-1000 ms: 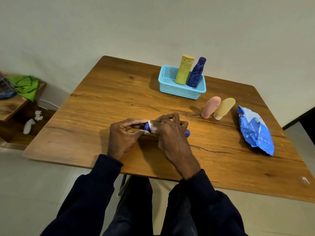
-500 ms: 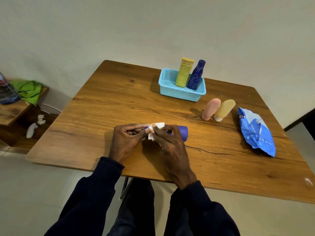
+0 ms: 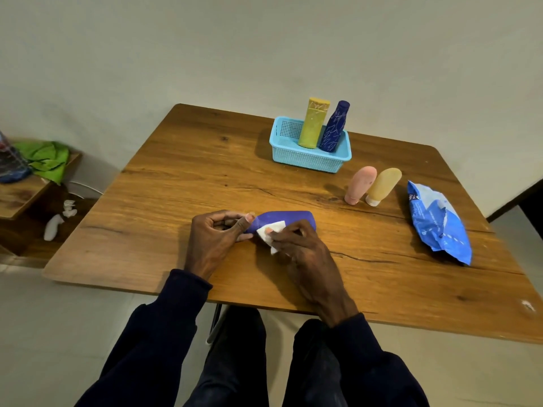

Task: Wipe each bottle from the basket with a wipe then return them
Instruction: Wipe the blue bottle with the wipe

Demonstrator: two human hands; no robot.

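Note:
A purple bottle (image 3: 286,219) lies on its side near the front middle of the wooden table (image 3: 182,177). My left hand (image 3: 213,237) pinches its left end between thumb and fingers. My right hand (image 3: 296,245) holds a folded white wipe (image 3: 271,230) against the bottle's near side. A light blue basket (image 3: 308,160) stands at the back with a yellow bottle (image 3: 313,123) and a dark blue patterned bottle (image 3: 335,127) upright in it. A pink bottle (image 3: 360,185) and a tan bottle (image 3: 383,186) stand cap-down to the right of the basket.
A blue wipes packet (image 3: 437,221) lies near the table's right edge. On the left, a low wooden shelf (image 3: 20,195) carries a green cloth (image 3: 47,160) and a plastic bottle (image 3: 10,163). White objects (image 3: 54,226) lie below it.
My right hand has slid along the purple bottle toward its left end with the wipe, uncovering more of the bottle's body. My left hand stays at the bottle's left end.

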